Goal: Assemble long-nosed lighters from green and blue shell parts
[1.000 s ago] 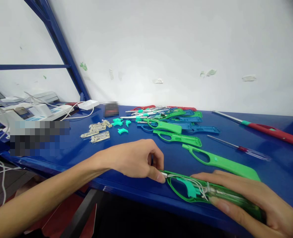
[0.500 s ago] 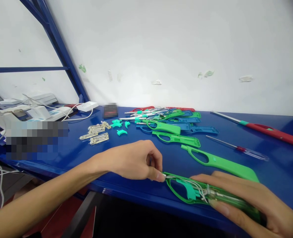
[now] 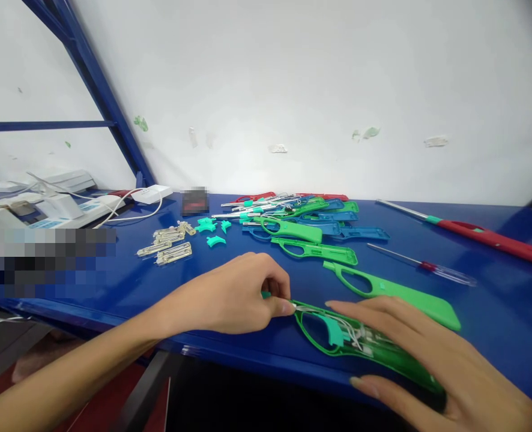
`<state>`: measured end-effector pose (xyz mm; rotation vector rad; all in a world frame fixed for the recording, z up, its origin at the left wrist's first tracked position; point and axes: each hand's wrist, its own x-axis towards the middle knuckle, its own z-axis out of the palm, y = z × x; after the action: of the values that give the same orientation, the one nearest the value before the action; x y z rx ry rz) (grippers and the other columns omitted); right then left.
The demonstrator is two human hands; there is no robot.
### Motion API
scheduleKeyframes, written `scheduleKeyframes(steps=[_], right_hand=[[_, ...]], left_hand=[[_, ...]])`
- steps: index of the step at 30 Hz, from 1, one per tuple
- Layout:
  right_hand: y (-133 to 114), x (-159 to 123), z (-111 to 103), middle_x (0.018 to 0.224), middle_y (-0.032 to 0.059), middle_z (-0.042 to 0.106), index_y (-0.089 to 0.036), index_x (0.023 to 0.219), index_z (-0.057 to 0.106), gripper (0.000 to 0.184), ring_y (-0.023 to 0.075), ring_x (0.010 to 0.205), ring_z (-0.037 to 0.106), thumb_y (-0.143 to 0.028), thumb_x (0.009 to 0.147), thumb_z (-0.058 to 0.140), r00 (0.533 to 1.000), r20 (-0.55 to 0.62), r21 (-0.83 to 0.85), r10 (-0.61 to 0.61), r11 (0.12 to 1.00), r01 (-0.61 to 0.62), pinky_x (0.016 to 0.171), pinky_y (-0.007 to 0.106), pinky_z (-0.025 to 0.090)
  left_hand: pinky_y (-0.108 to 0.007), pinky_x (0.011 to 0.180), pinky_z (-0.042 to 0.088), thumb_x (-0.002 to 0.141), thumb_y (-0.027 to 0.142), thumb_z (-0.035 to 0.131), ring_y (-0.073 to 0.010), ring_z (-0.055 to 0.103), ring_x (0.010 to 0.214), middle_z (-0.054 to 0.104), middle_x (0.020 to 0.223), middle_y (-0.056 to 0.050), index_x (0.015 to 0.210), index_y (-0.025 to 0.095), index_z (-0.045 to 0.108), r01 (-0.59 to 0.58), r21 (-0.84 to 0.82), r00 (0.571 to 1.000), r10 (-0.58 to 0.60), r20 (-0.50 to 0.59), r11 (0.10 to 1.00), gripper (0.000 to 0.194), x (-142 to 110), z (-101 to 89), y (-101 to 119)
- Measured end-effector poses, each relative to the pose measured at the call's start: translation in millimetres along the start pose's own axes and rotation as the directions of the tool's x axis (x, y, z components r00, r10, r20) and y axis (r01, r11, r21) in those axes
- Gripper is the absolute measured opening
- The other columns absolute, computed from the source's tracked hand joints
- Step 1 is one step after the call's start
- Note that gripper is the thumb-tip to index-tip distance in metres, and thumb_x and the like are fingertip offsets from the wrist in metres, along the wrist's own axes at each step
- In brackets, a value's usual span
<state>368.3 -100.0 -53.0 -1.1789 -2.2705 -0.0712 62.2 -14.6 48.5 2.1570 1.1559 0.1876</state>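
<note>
A half-open green lighter body lies near the front edge of the blue table, with white wires and a teal trigger inside. My left hand pinches the thin metal tip at its left end, fingers closed. My right hand lies over the body's right half, fingers stretched along it and pressing it down. A loose green cover shell rests just behind.
A heap of green, blue and red lighter shells with metal tubes sits mid-table. Teal triggers and clear metal-tipped parts lie to the left. A screwdriver and a red long lighter lie at right. White devices with cables sit far left.
My right hand has slid left along the green body, fingers reaching further over it. My left hand keeps its pinch on the tip. The camera has shifted slightly.
</note>
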Motion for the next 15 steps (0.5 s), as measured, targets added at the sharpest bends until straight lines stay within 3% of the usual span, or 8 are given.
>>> scheduleKeyframes(steps=[5,8,11,13,15], right_hand=[[-10,10,-3,0.132,0.0028,0.082,-0.053,0.160,0.069,0.046,0.0224,0.112,0.085,-0.040,0.119,0.055,0.995,0.019,0.040,-0.093,0.995,0.093,0.093,0.031,0.072],[-17,19,-5,0.113,0.0029,0.081,-0.045,0.151,0.075,0.041,0.0184,0.090,0.082,-0.038,0.121,0.049,0.989,0.013,0.011,-0.145,0.989,0.145,0.076,0.027,0.068],[-23,31,-9,0.093,-0.0008,0.075,-0.039,0.131,0.081,0.042,0.0133,0.062,0.072,-0.031,0.124,0.040,0.973,0.038,-0.031,-0.228,0.973,0.229,0.054,0.025,0.053],[-24,35,-11,0.087,-0.0019,0.072,-0.036,0.123,0.082,0.045,0.0121,0.052,0.065,-0.029,0.124,0.037,0.963,0.064,-0.066,-0.263,0.961,0.267,0.046,0.027,0.044],[-24,36,-11,0.089,-0.0010,0.073,-0.035,0.124,0.080,0.045,0.0123,0.053,0.066,-0.035,0.126,0.036,0.956,0.079,-0.092,-0.283,0.953,0.290,0.045,0.028,0.041]], left_hand=[[-0.034,0.073,0.052,0.098,0.037,0.075,-0.0240,0.075,0.088,0.083,0.099,-0.007,0.090,0.022,0.083,-0.007,0.018,1.000,0.006,0.011,1.000,0.018,-1,-1.9,0],[-0.033,0.072,0.052,0.097,0.040,0.075,-0.0239,0.075,0.088,0.084,0.099,-0.007,0.091,0.023,0.084,-0.017,0.016,0.999,0.016,0.031,1.000,0.020,-1,-2.2,-1],[-0.033,0.071,0.052,0.097,0.040,0.074,-0.0237,0.075,0.087,0.084,0.098,-0.007,0.091,0.022,0.084,-0.029,0.014,0.999,0.028,0.042,0.999,0.021,-1,-1.5,-1],[-0.033,0.071,0.052,0.096,0.040,0.074,-0.0235,0.074,0.086,0.084,0.097,-0.006,0.092,0.022,0.084,-0.035,0.010,0.998,0.034,0.045,0.999,0.021,0,-1.4,0],[-0.033,0.071,0.052,0.096,0.040,0.074,-0.0235,0.074,0.087,0.084,0.098,-0.006,0.092,0.022,0.084,-0.028,0.005,0.998,0.027,0.051,1.000,0.021,0,-2.1,0]])
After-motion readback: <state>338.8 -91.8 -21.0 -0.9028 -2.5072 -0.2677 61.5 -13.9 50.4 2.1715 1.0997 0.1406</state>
